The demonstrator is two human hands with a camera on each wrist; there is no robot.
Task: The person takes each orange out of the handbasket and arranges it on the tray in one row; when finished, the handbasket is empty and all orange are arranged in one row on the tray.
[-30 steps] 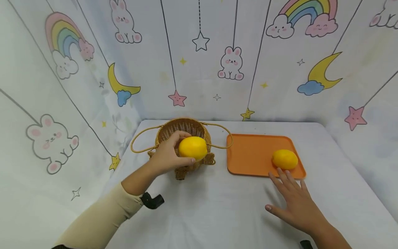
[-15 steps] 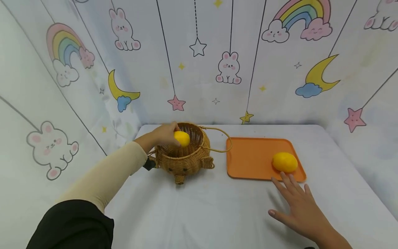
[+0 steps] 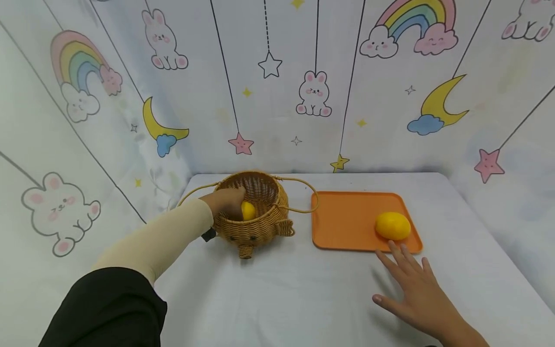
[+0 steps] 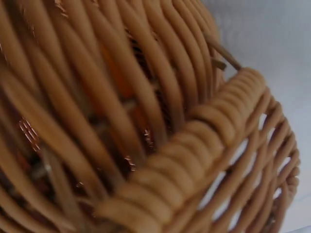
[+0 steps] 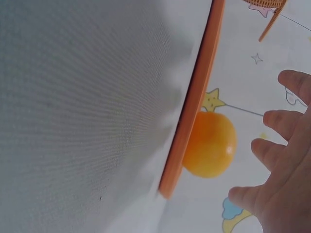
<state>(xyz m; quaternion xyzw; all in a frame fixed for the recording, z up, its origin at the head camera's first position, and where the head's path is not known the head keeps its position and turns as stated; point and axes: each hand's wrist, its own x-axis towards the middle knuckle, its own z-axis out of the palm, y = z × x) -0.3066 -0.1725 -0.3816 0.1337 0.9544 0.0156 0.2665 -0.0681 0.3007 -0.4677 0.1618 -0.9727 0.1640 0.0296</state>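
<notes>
Your right hand (image 3: 414,294) is the nearer one to the right lemon (image 3: 392,226), which sits at the front right part of the orange tray (image 3: 342,219). This lemon lies ahead and slightly left of the hand — just past the fingertips, not touched, its long axis sideways across your widely spread fingers. Your left hand (image 3: 227,201) is inside the wicker basket (image 3: 262,232), beside the other lemon (image 3: 248,211); whether it grips, I cannot tell — its fingers are mostly hidden.
</notes>
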